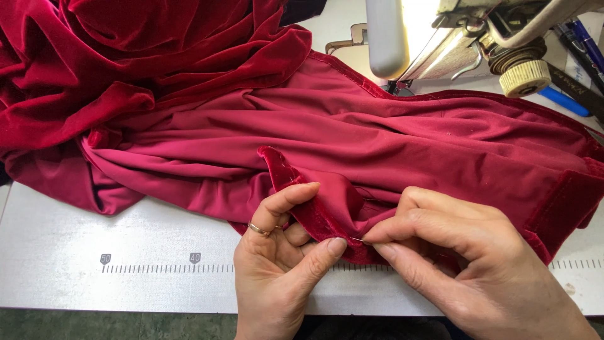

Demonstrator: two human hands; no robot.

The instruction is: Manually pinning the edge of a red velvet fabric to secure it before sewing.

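Our left hand (283, 252) pinches the velvet hem (314, 217); our right hand (459, 258) grips a pin (358, 239), not yet through.

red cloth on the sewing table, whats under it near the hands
Under the red cloth lies the grey table, with a printed ruler strip that runs beneath the left hand and right hand. The cloth covers the rest of the tabletop.
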